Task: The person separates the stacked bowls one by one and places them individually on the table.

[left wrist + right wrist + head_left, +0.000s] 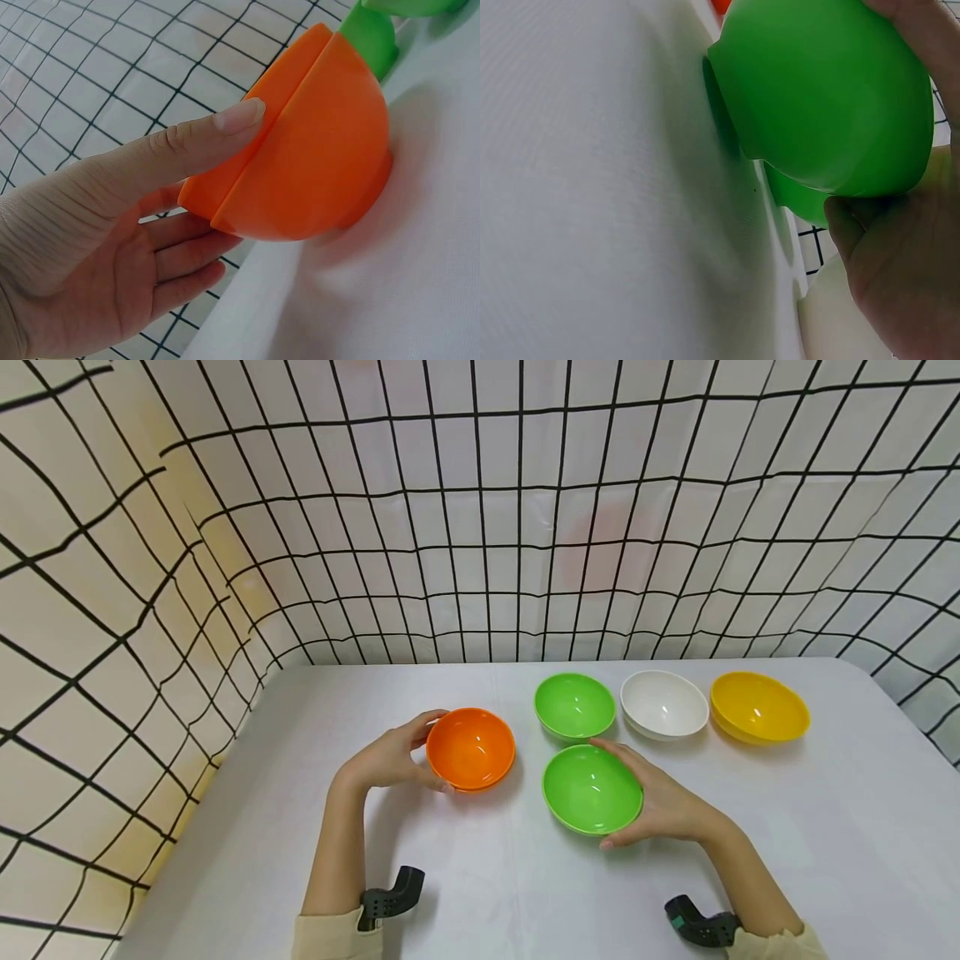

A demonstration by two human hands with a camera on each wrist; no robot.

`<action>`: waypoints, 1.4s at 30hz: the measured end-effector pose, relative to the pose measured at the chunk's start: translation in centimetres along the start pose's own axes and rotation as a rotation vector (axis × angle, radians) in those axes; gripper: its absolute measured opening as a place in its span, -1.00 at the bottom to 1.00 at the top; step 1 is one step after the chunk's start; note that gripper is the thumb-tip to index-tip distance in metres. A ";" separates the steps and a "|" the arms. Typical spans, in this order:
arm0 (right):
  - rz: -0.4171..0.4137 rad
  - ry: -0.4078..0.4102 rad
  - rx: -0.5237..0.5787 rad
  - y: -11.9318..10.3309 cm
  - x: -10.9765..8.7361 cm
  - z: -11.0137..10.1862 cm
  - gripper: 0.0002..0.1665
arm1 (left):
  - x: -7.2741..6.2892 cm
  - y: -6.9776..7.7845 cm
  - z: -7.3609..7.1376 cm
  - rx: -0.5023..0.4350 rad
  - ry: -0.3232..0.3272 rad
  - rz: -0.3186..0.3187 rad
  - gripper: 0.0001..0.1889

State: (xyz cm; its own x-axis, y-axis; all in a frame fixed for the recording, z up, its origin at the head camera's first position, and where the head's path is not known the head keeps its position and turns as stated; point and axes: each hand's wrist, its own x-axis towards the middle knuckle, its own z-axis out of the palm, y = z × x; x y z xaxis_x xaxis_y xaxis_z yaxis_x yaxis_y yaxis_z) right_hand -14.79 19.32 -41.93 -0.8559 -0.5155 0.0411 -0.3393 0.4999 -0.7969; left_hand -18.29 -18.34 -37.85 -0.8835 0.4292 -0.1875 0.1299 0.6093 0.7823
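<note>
My left hand [386, 758] holds a stack of two nested orange bowls at the left of the group, thumb on the near side and fingers around the far side. In the left wrist view the inner orange bowl [289, 75] sticks up above the rim of the outer orange bowl [322, 150], and the thumb lies across the inner one. With thumb and fingers spread over its right side, my right hand [663, 800] grips a green bowl [588, 792]. That bowl is slightly tilted, its base close over the table in the right wrist view.
Behind the gripped green bowl stands a second green bowl [574, 703]. To its right are a white bowl [664, 703] and a yellow bowl [759, 706], in a row. White cloth covers the table [480, 893]; black-gridded white sheeting [465, 518] rises at the back and left.
</note>
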 end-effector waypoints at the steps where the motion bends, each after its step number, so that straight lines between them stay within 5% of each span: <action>1: -0.001 -0.001 -0.006 0.0 0.0 0.0 0.45 | 0.0 0.0 0.0 0.000 0.000 0.002 -0.02; 42: 0.012 -0.031 -0.085 -0.8 -0.3 -0.4 0.54 | 0.0 0.1 0.0 -0.010 0.000 -0.007 0.00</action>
State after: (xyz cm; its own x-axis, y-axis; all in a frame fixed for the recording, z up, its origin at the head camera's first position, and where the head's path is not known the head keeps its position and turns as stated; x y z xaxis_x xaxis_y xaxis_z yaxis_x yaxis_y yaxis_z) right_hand -14.41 19.36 -41.04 -0.8483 -0.5294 0.0121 -0.3620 0.5630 -0.7429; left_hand -18.24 -18.26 -37.74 -0.8845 0.4248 -0.1929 0.1192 0.6055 0.7868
